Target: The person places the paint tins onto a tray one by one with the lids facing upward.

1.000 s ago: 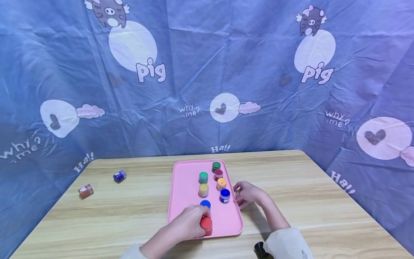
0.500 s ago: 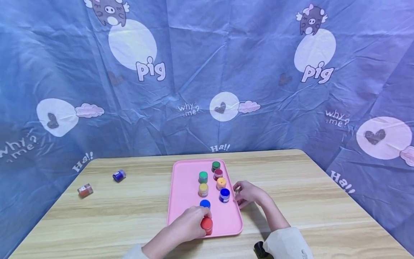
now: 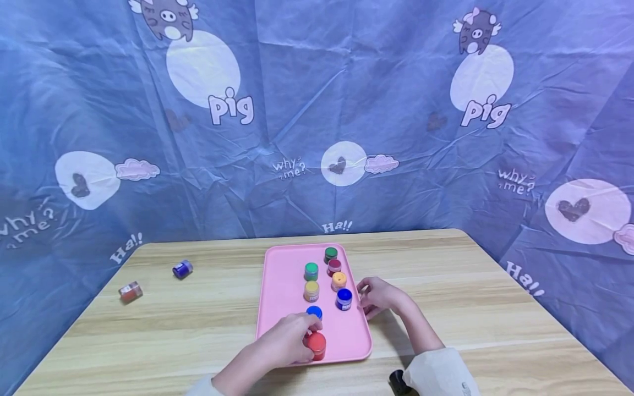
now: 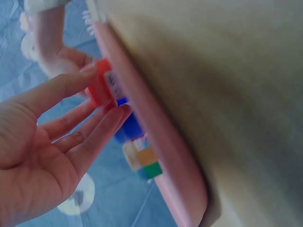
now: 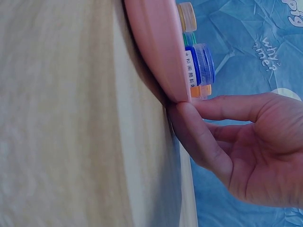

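Touching red jar (image 3: 316, 344) on pink tray (image 3: 282, 291): left hand (image 3: 284, 345), fingers straight; right hand (image 3: 378, 296) loosely open at tray edge.

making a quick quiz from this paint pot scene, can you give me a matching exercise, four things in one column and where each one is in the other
Things:
1. red pot
2. dark green pot
3. loose blue pot
4. right hand

Places:
A. far end of the pink tray
B. on the bare table, left of the tray
C. against the tray's right edge
D. near end of the tray, at the left hand

Pairs: 1-D, 2-A, 3-B, 4-C
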Motion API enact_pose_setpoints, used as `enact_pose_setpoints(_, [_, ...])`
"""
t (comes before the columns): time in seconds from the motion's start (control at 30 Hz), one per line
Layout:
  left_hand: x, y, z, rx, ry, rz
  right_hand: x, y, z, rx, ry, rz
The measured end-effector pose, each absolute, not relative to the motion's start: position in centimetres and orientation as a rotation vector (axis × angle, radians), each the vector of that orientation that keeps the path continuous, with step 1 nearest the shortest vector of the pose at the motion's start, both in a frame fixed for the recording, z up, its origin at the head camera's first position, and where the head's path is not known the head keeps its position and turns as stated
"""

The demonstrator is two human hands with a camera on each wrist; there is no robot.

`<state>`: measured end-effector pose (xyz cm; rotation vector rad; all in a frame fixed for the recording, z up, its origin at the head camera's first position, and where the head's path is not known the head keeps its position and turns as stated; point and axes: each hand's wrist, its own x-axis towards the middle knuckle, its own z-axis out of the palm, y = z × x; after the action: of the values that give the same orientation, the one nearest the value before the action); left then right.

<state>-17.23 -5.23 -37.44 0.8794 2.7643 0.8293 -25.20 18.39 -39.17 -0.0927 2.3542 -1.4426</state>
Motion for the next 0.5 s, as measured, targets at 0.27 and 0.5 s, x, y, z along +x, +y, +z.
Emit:
enact_pose_setpoints(0.27, [-18.9, -7.8, -35.1, 0.871, 2.749, 0.927, -25.2, 18.3, -39.0, -0.098, 2.36, -1.425])
enact_pose_setpoints(0.5, [-21.5, -10.5, -33.0, 0.777, 2.914, 0.868, -25.2, 18.4, -39.0, -0.081, 2.351, -1.436])
